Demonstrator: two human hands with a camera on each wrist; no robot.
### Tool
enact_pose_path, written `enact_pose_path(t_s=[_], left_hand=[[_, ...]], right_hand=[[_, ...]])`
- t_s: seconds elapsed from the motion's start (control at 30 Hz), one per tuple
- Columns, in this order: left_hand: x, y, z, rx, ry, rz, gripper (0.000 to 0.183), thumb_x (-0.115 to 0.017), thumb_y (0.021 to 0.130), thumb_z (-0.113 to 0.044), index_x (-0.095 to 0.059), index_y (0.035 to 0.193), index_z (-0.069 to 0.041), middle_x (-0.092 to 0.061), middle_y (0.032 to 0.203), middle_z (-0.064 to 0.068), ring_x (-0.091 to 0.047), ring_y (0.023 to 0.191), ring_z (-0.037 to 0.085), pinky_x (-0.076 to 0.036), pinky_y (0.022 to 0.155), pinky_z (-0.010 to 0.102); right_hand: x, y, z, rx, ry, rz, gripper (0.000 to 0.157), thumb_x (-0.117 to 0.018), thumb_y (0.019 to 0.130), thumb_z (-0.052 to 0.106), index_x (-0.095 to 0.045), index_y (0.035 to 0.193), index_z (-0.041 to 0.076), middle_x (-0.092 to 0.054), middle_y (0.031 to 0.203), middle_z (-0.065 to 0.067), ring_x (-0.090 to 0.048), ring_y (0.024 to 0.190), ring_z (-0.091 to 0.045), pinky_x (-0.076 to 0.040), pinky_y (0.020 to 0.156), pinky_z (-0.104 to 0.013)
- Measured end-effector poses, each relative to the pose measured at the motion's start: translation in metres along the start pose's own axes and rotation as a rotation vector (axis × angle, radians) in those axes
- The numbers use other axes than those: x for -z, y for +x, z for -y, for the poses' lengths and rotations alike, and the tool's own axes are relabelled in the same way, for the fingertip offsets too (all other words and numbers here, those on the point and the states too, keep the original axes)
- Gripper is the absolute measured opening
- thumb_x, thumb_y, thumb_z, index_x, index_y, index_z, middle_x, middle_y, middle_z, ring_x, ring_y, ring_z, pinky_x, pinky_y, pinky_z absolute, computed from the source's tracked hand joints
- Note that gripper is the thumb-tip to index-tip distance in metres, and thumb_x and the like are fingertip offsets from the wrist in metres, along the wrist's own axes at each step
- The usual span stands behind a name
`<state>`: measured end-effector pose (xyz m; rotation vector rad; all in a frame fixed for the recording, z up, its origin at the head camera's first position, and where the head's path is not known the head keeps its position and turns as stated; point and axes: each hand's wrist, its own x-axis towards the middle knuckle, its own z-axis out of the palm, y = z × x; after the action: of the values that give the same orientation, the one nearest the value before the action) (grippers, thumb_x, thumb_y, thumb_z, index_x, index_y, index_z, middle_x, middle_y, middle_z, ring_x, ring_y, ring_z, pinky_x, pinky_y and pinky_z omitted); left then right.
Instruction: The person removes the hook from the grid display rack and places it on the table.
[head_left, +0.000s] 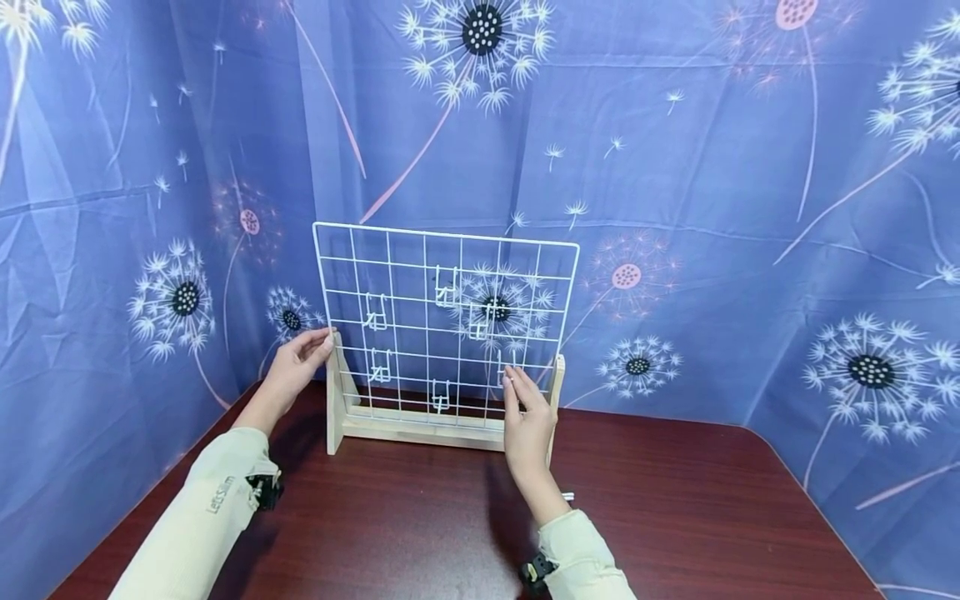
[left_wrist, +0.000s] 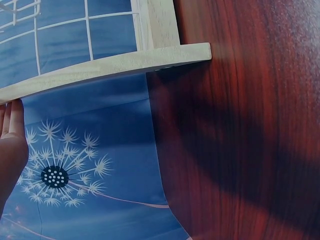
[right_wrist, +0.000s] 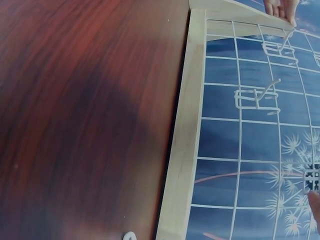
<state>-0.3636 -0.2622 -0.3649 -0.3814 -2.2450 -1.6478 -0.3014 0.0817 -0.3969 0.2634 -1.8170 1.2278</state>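
Observation:
A white wire grid [head_left: 407, 333] stands upright in a pale wooden stand [head_left: 420, 429]. Several white wire hooks hang on it, among them an upper hook [head_left: 446, 292] and a lower hook [head_left: 441, 398]. My left hand [head_left: 291, 367] holds the top of the stand's left upright [left_wrist: 100, 70] between thumb and fingers. On the grid's lower right, my right hand [head_left: 531, 425] pinches another white hook [right_wrist: 311, 181], partly hidden by the fingertips in the head view. Only a fingertip of that hand shows in the right wrist view.
The stand rests on a dark red-brown wooden table [head_left: 675, 508]. A small white piece [head_left: 567, 497] lies beside the right forearm. Blue cloth [head_left: 675, 208] with dandelion prints hangs behind the table and along its sides.

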Motion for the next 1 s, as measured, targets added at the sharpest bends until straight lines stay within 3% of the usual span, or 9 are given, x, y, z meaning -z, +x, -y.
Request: enact_pose_path(t_s=[0.2, 0.4, 0.7, 1.0], left_hand=[[-0.001, 0.0, 0.002, -0.004, -0.013, 0.0, 0.05, -0.049, 0.102, -0.021, -0.04, 0.138, 0.012, -0.047, 0.133, 0.033, -0.048, 0.095, -0.013, -0.042, 0.083, 0.005], [-0.001, 0.0, 0.002, -0.007, -0.019, -0.002, 0.05, -0.05, 0.102, -0.021, -0.04, 0.138, 0.012, -0.047, 0.133, 0.033, -0.048, 0.095, -0.012, -0.042, 0.084, 0.005], [0.0, 0.003, 0.004, 0.003, -0.01, -0.005, 0.048, -0.05, 0.102, -0.018, -0.04, 0.139, 0.01, -0.048, 0.133, 0.032, -0.048, 0.094, -0.012, -0.042, 0.082, 0.005], [-0.001, 0.0, 0.001, 0.011, -0.004, -0.006, 0.049, -0.05, 0.102, -0.02, -0.04, 0.14, 0.01, -0.048, 0.134, 0.031, -0.048, 0.095, -0.012, -0.042, 0.084, 0.005]], right_hand=[[0.002, 0.001, 0.0, 0.052, -0.016, -0.036, 0.023, -0.065, 0.092, 0.009, -0.072, 0.113, 0.006, -0.067, 0.116, -0.014, -0.063, 0.108, -0.027, -0.052, 0.089, -0.042], [0.004, 0.003, -0.003, 0.108, -0.035, -0.065, 0.021, -0.067, 0.09, 0.006, -0.073, 0.11, 0.002, -0.069, 0.112, -0.016, -0.065, 0.104, -0.029, -0.055, 0.081, -0.041], [0.011, 0.005, -0.003, 0.132, -0.01, -0.057, 0.02, -0.067, 0.09, 0.006, -0.073, 0.108, 0.001, -0.069, 0.111, -0.017, -0.066, 0.103, -0.028, -0.047, 0.083, -0.009], [0.019, 0.007, -0.005, 0.213, -0.03, -0.045, 0.019, -0.069, 0.087, 0.002, -0.074, 0.106, 0.001, -0.07, 0.108, -0.016, -0.067, 0.099, -0.028, -0.049, 0.088, -0.016]])
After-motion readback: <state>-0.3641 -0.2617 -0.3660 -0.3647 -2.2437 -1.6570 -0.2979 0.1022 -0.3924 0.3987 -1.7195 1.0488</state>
